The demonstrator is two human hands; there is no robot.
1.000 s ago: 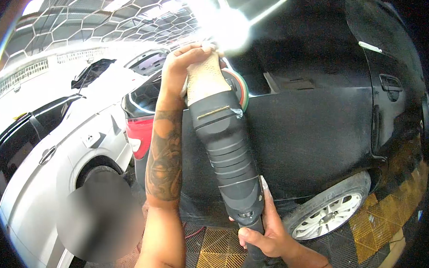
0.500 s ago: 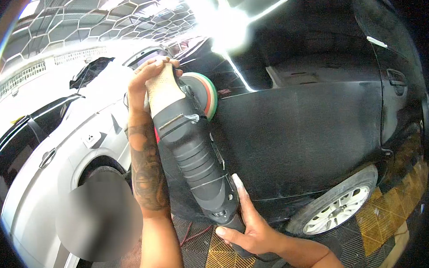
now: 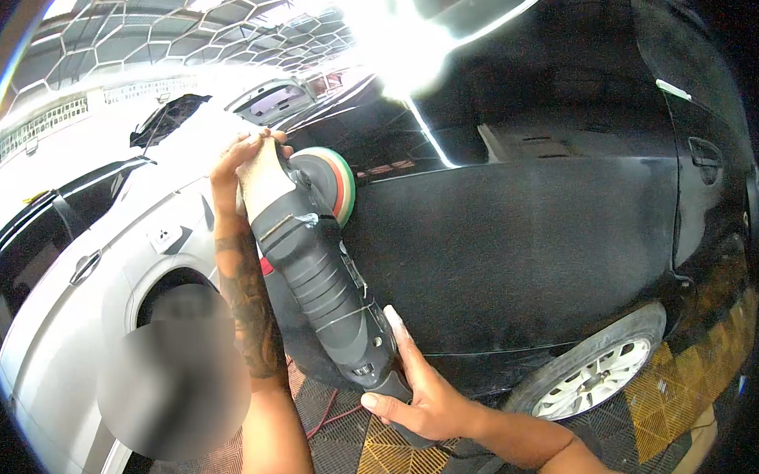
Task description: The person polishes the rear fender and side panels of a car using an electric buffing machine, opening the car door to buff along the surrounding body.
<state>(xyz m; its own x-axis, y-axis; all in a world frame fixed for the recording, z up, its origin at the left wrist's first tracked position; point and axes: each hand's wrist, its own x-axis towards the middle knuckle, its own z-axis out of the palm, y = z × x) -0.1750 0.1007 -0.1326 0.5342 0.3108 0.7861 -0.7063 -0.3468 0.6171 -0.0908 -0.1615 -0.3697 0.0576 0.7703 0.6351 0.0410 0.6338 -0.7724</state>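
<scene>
Below our right hand's fingers (image 3: 408, 345), we see a ribbed tile floor (image 3: 396, 460) in yellow, grey and reddish; a red hose (image 3: 326, 420) lies leftward, a white-spoked wheel (image 3: 598, 381) stands rightward.

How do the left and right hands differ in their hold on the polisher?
The left hand grips the tan front end, near the pad; the right hand holds the rear handle. The left hand's fingers curl over the end, while the right hand's index finger extends along the polisher. Both hands hold the polisher.
</scene>
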